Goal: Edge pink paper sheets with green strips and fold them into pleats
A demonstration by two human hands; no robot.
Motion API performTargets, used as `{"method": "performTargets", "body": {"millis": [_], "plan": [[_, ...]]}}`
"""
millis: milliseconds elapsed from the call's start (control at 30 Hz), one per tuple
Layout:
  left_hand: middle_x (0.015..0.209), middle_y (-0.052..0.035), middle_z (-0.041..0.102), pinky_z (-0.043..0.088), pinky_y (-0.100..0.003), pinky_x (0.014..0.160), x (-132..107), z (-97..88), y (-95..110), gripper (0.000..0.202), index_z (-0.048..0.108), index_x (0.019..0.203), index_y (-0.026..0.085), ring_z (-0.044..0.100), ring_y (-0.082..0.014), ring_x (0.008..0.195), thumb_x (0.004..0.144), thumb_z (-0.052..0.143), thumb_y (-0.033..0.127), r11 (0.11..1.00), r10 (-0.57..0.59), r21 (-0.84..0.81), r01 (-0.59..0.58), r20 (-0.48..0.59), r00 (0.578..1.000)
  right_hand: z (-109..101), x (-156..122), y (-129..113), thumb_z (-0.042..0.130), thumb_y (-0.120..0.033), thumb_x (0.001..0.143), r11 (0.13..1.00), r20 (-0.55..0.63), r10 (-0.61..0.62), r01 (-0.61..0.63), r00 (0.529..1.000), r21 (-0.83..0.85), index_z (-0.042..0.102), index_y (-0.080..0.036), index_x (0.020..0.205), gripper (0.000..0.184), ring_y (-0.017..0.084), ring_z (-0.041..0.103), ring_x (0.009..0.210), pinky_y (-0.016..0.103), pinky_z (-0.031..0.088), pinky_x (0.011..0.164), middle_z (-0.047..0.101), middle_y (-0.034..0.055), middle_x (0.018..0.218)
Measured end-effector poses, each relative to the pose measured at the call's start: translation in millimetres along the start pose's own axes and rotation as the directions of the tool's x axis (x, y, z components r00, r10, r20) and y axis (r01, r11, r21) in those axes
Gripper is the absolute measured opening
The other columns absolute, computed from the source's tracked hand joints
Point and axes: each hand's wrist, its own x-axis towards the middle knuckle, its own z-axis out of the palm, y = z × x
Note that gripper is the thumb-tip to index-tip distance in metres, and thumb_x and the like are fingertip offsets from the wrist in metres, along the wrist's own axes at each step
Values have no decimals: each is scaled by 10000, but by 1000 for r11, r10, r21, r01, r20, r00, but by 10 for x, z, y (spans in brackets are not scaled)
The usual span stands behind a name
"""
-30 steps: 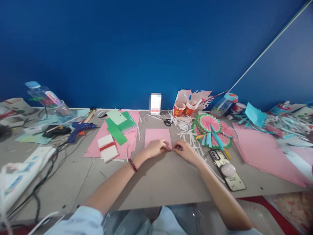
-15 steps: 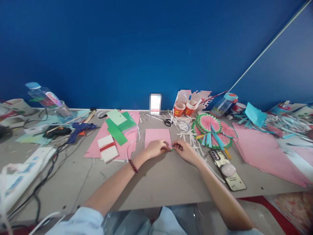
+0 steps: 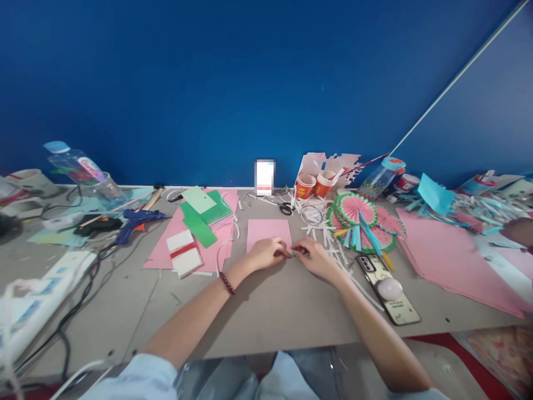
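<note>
Two bare hands nearly meet above the table (image 3: 270, 325): the left hand (image 3: 266, 254) has its fingers pinched together on a small green piece (image 3: 292, 255), just beside the near right corner of a pink sheet (image 3: 268, 229). The right hand (image 3: 316, 258) has its fingers curled close at that piece, hiding part of it; whether they grip or only touch it, I cannot tell. The left hand also covers the near edge of the sheet.

At the right edge, part of another person's hand or arm (image 3: 518, 232) is cut off by the frame. A power strip (image 3: 54, 294) runs out at the left, and a bright rectangle (image 3: 265, 178) by the wall is pixelated past reading.

Red paper cups stand behind the scissors (image 3: 286, 208): the left cup's (image 3: 305, 188) inside is hard to make out, while the stacked cups (image 3: 325, 184) beside it hold a red-and-white strip. A lidded clear jar (image 3: 381, 179) contains specks too small to identify. The blue-capped bottle (image 3: 77, 162) leans; its reddish contents are unclear.
</note>
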Motion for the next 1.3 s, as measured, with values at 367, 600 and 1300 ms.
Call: {"method": "performTargets", "body": {"millis": [367,600,1300], "plan": [[861,3,668,400,-220,635,10,-73,69,189,641,895,205,586,-141,729,819,628,377,969,-102,-228,98,-9,995,42,5,-33,546,-124,811,996,42,9,-5,999,-85,559,-176,903,106,180,519,824,329,431,785,556,46,869],[841,-27,660,412,-223,682,47,-95,46,132,676,777,176,593,-151,769,812,608,283,980,-54,-191,52,-2,999,24,1,-55,525,-124,832,995,55,-1,7,998,-103,583,-167,896,97,179,529,824,319,442,780,551,42,847],[850,-18,673,417,-225,667,72,-71,15,127,699,787,188,585,-142,738,760,581,226,975,-79,-205,82,27,997,332,-549,-483,389,-42,766,831,42,-38,55,998,-554,493,-127,1318,568,246,495,1221,407,450,997,552,139,1302]]}}
